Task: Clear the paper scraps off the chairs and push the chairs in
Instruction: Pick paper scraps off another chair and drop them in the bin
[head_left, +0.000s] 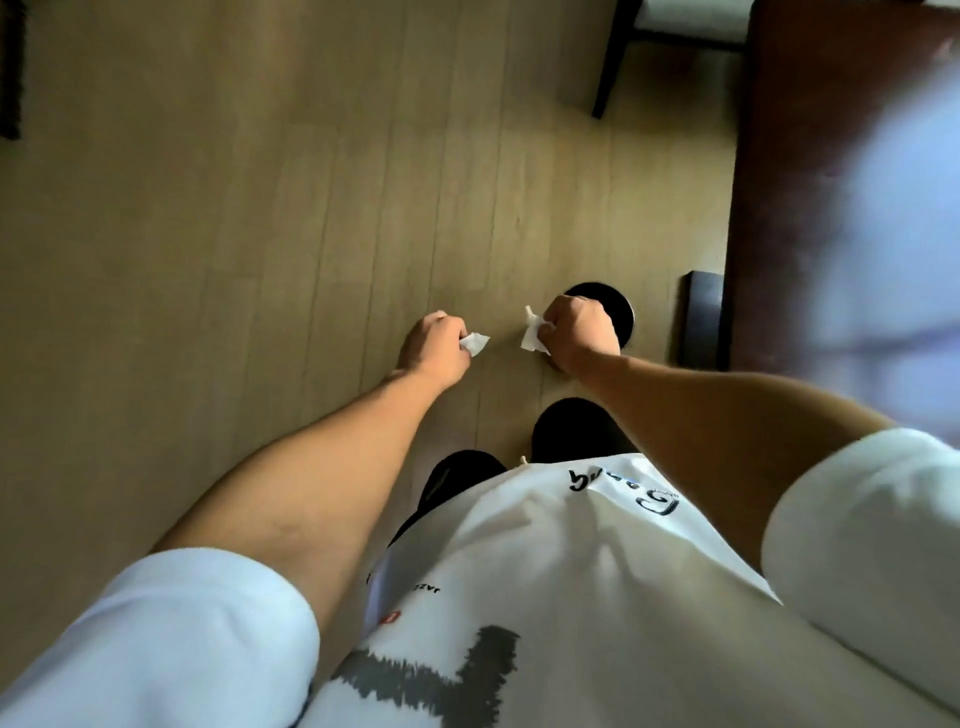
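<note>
I look straight down at a wooden floor. My left hand (435, 349) grips a small white paper scrap (475, 343) that sticks out from its fingers. My right hand (577, 332) grips a second white paper scrap (532, 332), which pokes out on its left side. Both hands hang in front of me above the floor, about a hand's width apart. A dark chair (623, 47) with a pale seat stands at the top right; only a leg and part of its frame show. No scraps are visible on it.
A dark reddish-brown table (789, 171) runs down the right side, with a blurred pale glare across it. A dark post (702, 317) stands by its edge. My black shoes (571, 431) are on the floor below my hands. Bare floor stretches to the left.
</note>
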